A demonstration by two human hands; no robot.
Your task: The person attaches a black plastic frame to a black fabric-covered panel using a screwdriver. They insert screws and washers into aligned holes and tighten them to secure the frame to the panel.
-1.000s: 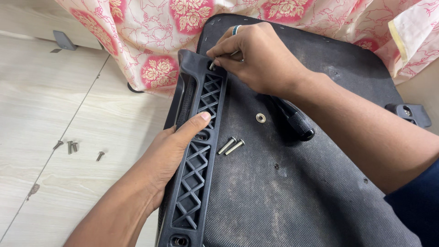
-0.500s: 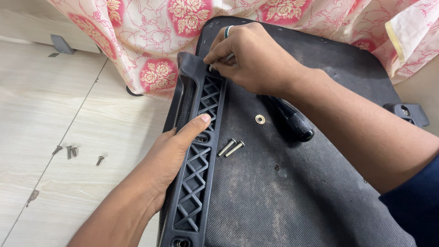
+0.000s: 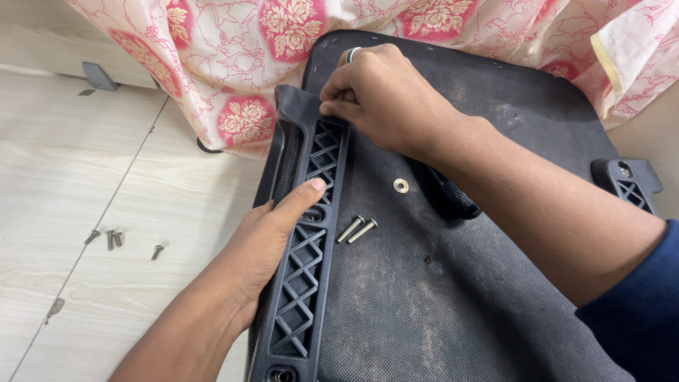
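Left hand: left hand [image 3: 263, 249] lies flat along the outer edge of the black lattice armrest [image 3: 305, 283], thumb stretched across the lattice, fingers curled loosely round the far side; it steadies the piece rather than closing on it.
Armrest: long plastic bar with a criss-cross pattern, lying on the left edge of the black seat underside [image 3: 453, 297] (dusty, with pale scuffs), reaching from the bottom of the view up to the patterned cloth.
Loose bolts: two silver bolts [image 3: 358, 230] lie side by side on the seat underside, just beside the armrest and near the left thumb.
Washer hole: a small metal ring [image 3: 401, 186] sits in the seat surface, a little beyond the bolts.
Right hand: right hand [image 3: 382, 95] is bunched at the armrest's upper end, fingertips pinched together against the plastic; whatever they pinch is too small to see. A ring shows on one finger.
Floor: four small screws [image 3: 113, 239] rest on the pale wood-look floor [image 3: 85, 155], well apart from the seat.
Far side: pink floral cloth [image 3: 233, 64] drapes over the seat's far edge; a second armrest [image 3: 629, 180] shows at the right.
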